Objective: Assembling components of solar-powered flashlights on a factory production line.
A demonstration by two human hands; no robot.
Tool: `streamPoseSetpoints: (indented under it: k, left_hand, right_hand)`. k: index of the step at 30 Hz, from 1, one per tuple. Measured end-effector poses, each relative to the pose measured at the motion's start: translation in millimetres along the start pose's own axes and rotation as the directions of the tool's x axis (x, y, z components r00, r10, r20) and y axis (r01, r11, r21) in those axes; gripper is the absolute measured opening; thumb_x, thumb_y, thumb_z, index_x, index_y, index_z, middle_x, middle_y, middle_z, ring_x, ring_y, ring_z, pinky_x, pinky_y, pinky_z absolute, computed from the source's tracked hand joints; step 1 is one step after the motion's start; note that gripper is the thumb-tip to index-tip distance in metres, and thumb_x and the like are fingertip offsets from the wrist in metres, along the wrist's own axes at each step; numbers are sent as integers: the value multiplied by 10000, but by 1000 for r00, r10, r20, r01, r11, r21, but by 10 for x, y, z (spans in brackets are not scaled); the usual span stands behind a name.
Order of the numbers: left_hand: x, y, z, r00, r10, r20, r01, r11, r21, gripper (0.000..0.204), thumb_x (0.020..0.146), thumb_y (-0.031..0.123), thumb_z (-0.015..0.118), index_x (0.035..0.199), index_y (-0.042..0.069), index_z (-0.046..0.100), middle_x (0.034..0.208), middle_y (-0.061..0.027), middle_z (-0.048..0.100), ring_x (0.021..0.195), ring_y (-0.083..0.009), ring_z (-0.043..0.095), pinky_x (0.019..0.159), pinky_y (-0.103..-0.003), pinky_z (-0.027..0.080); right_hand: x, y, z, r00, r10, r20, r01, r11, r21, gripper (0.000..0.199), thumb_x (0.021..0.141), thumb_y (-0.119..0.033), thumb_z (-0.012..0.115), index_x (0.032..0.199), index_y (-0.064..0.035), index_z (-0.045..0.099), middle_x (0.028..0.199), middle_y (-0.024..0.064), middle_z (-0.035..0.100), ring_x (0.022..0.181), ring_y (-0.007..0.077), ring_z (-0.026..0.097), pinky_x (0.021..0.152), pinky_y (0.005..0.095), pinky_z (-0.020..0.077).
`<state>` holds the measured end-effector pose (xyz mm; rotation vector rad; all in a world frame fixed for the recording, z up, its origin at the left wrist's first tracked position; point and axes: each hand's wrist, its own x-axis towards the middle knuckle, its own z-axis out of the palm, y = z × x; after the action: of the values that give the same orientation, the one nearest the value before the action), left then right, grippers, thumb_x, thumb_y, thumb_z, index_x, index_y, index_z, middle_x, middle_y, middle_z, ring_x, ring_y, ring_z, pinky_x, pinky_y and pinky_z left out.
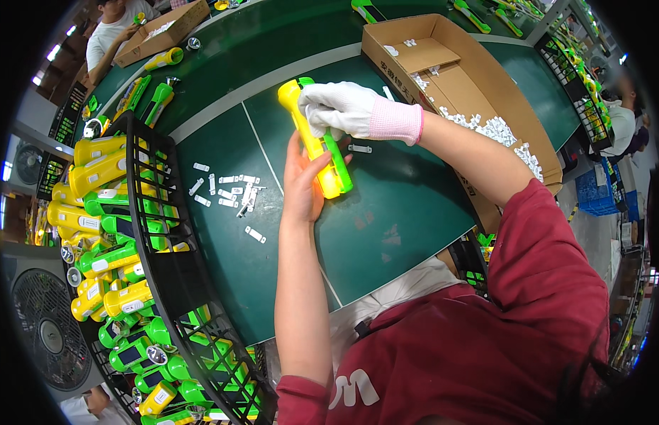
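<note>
A yellow and green flashlight body [317,145] is held tilted above the green table. My bare left hand [302,177] wraps round its lower part, with the thumb across the front. On my right hand [340,110] is a white knit glove with a pink cuff. Its fingers are curled together against the upper half of the flashlight, and whatever they pinch is hidden. Small white plastic strips [229,179] lie scattered to the left of my left hand. A single white strip [360,149] rests just right of the flashlight.
At the left stands a black crate [175,283] full of yellow and green flashlights. An open cardboard box [478,85] with many small white parts sits at the right, beneath my right forearm. Beyond runs a green conveyor [287,35] carrying flashlights. Another person [106,35] works at the far left.
</note>
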<state>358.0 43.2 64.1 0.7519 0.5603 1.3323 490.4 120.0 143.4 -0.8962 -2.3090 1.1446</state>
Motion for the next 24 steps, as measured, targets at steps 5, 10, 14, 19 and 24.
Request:
streamPoseSetpoints:
  k: [5,10,14,19,24]
  left_hand:
    - [-19,1,-21,992,75,-103,-59,986,154,593,793,74,556,1312,77,270,1138,-135,483,977,-249,567,821,-358,489]
    - [9,5,-61,997,68,-39,-64,993,102,415,860,192,538,1208,90,335,942,-100,530,777,-188,585,671,-286,489]
    - [6,37,-90,999,33,-23,-30,992,123,304,909,310,485,1091,88,384,839,-100,540,647,-173,577,590,-279,480]
    - [44,-4,-4,1000,-20,-21,22,992,125,295,885,261,520,1056,80,362,791,-117,543,600,-186,558,553,-285,466]
    - [33,7,12,996,-94,-4,93,974,207,376,837,282,556,1082,81,353,794,-126,548,591,-186,552,558,-278,459]
  right_hand:
    - [-21,38,72,997,-13,-76,13,1000,1,171,880,-138,462,1018,-53,514,866,86,560,730,143,581,675,263,480]
    - [-51,12,101,923,-285,-257,187,919,-346,430,727,-211,632,1124,-110,501,1044,128,435,745,193,554,712,293,475]
    - [-53,-49,101,928,-235,-289,149,945,-290,609,672,-241,672,1214,-93,439,1038,118,470,706,173,534,687,276,468]
    - [10,65,-14,954,106,-281,-60,984,168,443,763,-361,610,1069,-41,601,960,123,628,857,199,618,799,291,471]
    - [11,21,-64,940,192,-282,-175,981,85,308,803,-271,635,970,-13,636,842,53,633,811,106,577,716,228,453]
